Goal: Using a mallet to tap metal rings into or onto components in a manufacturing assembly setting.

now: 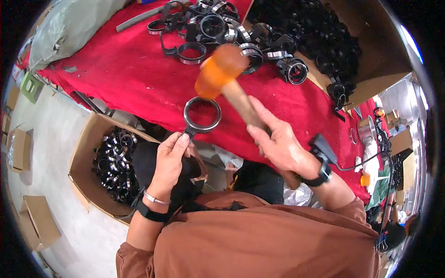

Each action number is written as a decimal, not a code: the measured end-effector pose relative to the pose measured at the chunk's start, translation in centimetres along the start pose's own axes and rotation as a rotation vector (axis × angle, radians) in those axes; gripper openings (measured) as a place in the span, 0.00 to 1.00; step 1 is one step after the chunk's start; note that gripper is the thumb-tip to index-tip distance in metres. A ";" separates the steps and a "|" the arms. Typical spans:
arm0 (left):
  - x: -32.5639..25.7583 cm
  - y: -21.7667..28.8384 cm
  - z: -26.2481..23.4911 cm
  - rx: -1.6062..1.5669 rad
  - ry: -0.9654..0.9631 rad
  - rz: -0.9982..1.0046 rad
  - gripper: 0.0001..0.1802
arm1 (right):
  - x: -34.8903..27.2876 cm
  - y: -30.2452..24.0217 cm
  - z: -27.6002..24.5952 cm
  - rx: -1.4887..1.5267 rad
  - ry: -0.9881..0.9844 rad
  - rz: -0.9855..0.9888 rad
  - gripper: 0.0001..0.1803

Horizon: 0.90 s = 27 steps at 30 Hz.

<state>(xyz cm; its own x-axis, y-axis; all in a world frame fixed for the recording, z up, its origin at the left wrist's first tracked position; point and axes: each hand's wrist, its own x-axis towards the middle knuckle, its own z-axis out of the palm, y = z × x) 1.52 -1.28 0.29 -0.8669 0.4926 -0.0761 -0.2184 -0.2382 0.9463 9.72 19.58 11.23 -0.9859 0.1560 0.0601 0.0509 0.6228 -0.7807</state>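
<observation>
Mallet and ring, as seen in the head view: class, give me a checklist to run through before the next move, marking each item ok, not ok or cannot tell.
1. Left grip holding the ring by its stem: ok.
2. Right grip closed round the handle of the mallet: ok.
3. Left grip clear of the mallet's orange head: ok.
4. Loose rings apart from the held one: ok.
5. Ring resting on the red cloth: cannot tell.
6. Mallet apart from the ring: cannot tell; they meet in view.

Pale floor (pixel 92 245) (brightly lit), red-covered table (pixel 125 69).
</observation>
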 end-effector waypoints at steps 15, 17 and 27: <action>0.5 -0.7 0.2 -0.120 -0.023 -0.013 0.10 | -4.8 0.5 -0.8 0.085 -0.058 0.328 0.30; 0.1 -0.4 0.3 -0.141 0.040 -0.030 0.10 | -5.8 0.1 -0.2 0.141 0.010 0.231 0.31; -0.4 -0.5 0.3 -0.111 0.024 -0.048 0.10 | -7.0 1.6 1.9 -0.144 0.201 -0.405 0.35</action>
<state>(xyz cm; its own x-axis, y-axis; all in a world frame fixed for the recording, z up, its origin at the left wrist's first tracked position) 2.11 -1.13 -0.07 -0.8646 0.4855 -0.1290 -0.3065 -0.3064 0.9012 16.36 17.99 8.35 -0.8811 0.0150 0.4726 -0.2961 0.7617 -0.5763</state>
